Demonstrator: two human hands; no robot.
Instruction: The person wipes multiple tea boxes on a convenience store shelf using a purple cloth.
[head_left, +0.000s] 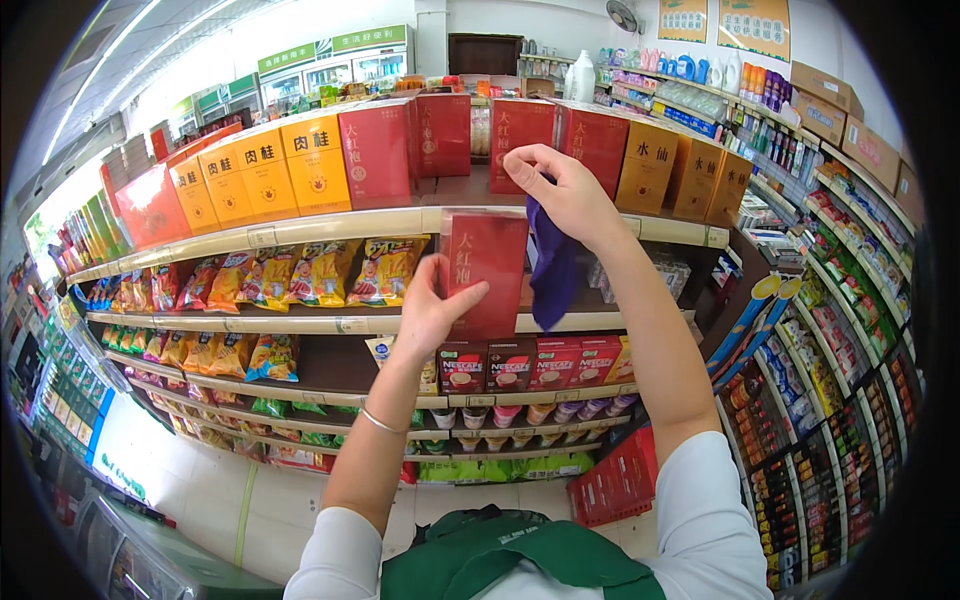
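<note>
My left hand (435, 309) grips a red carton (491, 259) by its left side, thumb across the front. The carton is upright, held in front of the upper shelf edge, and bears writing. Higher and to the right, my right hand (562, 187) has a dark purple cloth (553, 274) hanging from it. Its curled fingers overlap a standing red carton (523, 120) in the view; whether they touch it I cannot tell. Another red carton (444, 135) stands to the left, across a gap on the top shelf (472, 187).
Yellow cartons (315, 161) stand left on the top shelf, brown-gold cartons (649, 169) right. Below are snack bags (386, 270) and Nescafé boxes (514, 366). A red plastic crate (615, 480) sits on the floor at right. Stocked shelving (825, 360) lines the right side.
</note>
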